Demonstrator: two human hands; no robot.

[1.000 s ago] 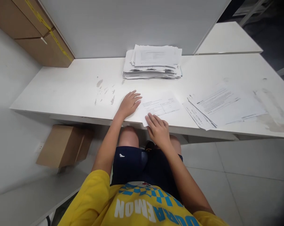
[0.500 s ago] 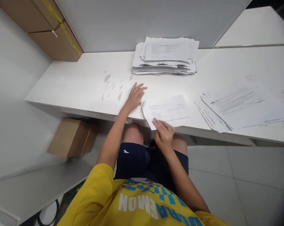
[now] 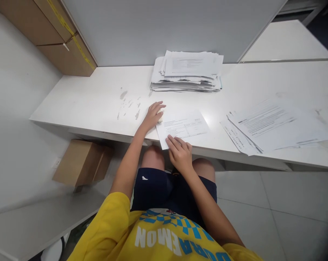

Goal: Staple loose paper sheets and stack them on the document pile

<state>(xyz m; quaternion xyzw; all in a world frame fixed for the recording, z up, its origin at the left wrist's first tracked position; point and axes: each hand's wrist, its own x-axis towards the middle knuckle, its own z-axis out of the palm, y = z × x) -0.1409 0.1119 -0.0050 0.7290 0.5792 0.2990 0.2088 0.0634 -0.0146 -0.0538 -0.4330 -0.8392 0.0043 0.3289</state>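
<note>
Compared with half a second ago, the printed sheet (image 3: 187, 126) is lying flatter on the worktop (image 3: 93, 96), its left edge now reaching the left hand (image 3: 152, 116) instead of curling up apart from it. Right hand (image 3: 181, 154) fingers are resting on the sheet's near edge; whether the thumb is pinching from underneath, I cannot tell. Left-hand fingers are stretching loosely over a small pale object (image 3: 160, 119), mostly hidden, so its grip is staying unclear. Steadying the sheet well is probably calling for light, even fingertip pressure, keeping it smooth and guiding that left edge squarely, since its near corner is overhanging the worktop's front and could be bending. Farther back, a thick paper stack (image 3: 191, 70) is sitting before the grey partition (image 3: 166, 29); loose papers (image 3: 272, 125) are spreading to the right, limiting room there. Cardboard boxes (image 3: 68, 56) are standing at the far left.
</note>
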